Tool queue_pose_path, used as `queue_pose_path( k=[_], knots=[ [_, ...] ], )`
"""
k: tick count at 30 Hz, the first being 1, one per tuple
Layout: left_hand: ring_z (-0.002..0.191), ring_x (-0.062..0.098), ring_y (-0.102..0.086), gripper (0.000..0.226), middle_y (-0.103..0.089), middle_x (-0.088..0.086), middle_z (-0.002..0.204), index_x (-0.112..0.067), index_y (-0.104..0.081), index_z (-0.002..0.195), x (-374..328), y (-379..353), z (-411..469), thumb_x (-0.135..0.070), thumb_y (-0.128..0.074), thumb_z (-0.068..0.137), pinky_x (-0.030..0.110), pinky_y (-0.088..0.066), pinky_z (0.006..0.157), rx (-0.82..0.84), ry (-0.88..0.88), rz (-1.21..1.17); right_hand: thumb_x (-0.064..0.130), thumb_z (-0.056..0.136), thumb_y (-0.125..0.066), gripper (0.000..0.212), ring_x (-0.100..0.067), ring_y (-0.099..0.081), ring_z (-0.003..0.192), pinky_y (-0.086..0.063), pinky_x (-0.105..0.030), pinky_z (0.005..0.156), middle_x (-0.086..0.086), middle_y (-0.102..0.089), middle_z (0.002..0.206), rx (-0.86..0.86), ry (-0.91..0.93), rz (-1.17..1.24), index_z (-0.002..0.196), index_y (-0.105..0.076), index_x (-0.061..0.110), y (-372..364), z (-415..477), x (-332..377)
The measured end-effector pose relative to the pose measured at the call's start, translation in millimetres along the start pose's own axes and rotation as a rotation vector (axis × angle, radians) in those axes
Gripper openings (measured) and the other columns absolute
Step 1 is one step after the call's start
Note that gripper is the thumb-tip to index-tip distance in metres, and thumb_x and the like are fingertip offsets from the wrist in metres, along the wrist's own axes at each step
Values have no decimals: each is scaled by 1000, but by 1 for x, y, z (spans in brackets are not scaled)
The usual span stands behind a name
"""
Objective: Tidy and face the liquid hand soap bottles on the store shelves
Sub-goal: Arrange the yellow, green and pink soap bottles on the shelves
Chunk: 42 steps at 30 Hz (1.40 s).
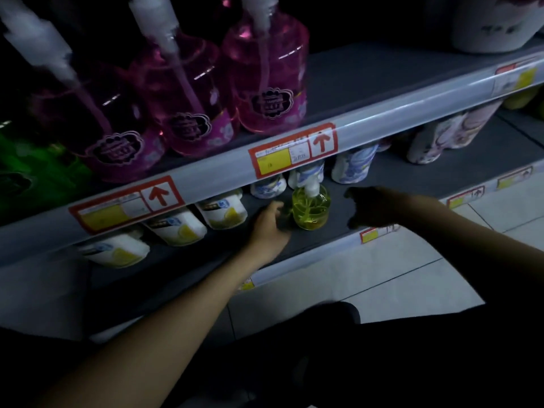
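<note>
The yellow soap bottle (310,213) stood upright on the lower shelf (323,241), between the two hands, with its white pump head towards the back. The left hand (269,223) lay just beside the bottle's left side, its fingers loosely curled and gripping nothing; whether they touched the bottle could not be told. The right hand (372,207) sat in deep shadow on the other side, apart from the bottle, with its thumb and fingers spread towards it and nothing held.

Beyond the hands, blue-patterned pouches (353,166) stood behind the bottle, and white lemon pouches (176,229) ran in a row to the left of the left hand. Above both hands crossed the upper shelf's front rail (412,98), bearing red-framed price labels (291,150) with upward arrows. On that upper shelf, above and left of the left hand, stood three pink bottles (265,83) with white pumps, labels facing forward.
</note>
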<state>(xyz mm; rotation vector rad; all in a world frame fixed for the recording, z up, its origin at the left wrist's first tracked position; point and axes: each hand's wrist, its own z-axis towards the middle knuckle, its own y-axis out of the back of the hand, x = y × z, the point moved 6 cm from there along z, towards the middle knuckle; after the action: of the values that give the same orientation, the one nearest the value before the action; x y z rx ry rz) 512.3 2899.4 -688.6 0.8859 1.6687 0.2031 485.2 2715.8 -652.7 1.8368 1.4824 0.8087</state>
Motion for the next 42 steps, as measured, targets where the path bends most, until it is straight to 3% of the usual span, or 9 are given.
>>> queue_pose_path(
  k=[9,13,15,18,23,30,35,39,42],
  knots=[
    [109,26,-59,40,-65,14,116,-9,-56,120,-13,-40,71,-5,-70,82,36,-47,97,97,-25,-142,13,85,-70,95,-29,-32,140,-26,-29,106,-12,-26,157,-20,110,310,153,-3,11,-15,43,20],
    [95,16,-55,46,-58,12,111,-6,-50,120,0,-38,75,9,-66,80,12,-46,67,80,-26,-221,2,68,-80,88,-34,-51,122,-42,-40,100,-15,-51,136,-142,149,512,140,-30,9,-20,60,21],
    [88,16,-54,46,-56,7,104,-10,-48,115,12,-38,72,8,-67,77,17,-46,58,157,-9,-212,0,68,-77,65,-36,-58,108,-46,-43,90,-18,-60,117,-202,163,498,123,-42,5,-24,63,21],
    [104,18,-58,62,-62,-2,109,-18,-56,114,43,-48,66,-1,-76,58,30,-50,81,314,28,-9,12,76,-69,43,-19,-63,91,-42,-25,74,-13,-55,105,-165,229,321,111,-46,5,-32,61,31],
    [118,13,-57,107,-63,-7,126,-28,-49,134,69,-50,66,-28,-90,36,41,-47,101,177,35,-47,31,76,-78,89,-31,-41,134,-31,-31,108,-17,-37,148,-151,137,262,147,-29,8,-36,64,34],
    [116,19,-55,99,-61,5,126,-16,-51,130,53,-26,22,-1,-92,41,33,-45,98,-57,-48,-245,28,64,-86,76,-27,-57,106,-50,-35,87,-6,-50,122,-326,346,188,130,-50,18,-11,16,42],
    [104,20,-62,75,-69,6,108,-17,-61,111,29,-1,-28,3,-89,45,30,-52,86,213,-106,-540,40,64,-86,56,-7,-50,86,-42,-14,69,1,-53,98,-333,537,397,111,-67,14,4,-46,47],
    [97,23,-68,64,-72,9,104,-12,-71,106,-1,19,-80,-29,-92,48,36,-55,77,445,-152,-834,45,67,-74,51,-27,-69,90,-58,-33,81,-14,-72,95,-197,531,825,102,-73,8,23,-88,53],
    [86,24,-71,61,-74,7,96,-17,-75,99,-26,43,-113,-38,-92,45,38,-58,64,418,-174,-865,40,77,-64,49,-30,-71,93,-58,-45,84,-18,-73,99,-168,573,860,107,-71,2,40,-118,61]
  ],
)
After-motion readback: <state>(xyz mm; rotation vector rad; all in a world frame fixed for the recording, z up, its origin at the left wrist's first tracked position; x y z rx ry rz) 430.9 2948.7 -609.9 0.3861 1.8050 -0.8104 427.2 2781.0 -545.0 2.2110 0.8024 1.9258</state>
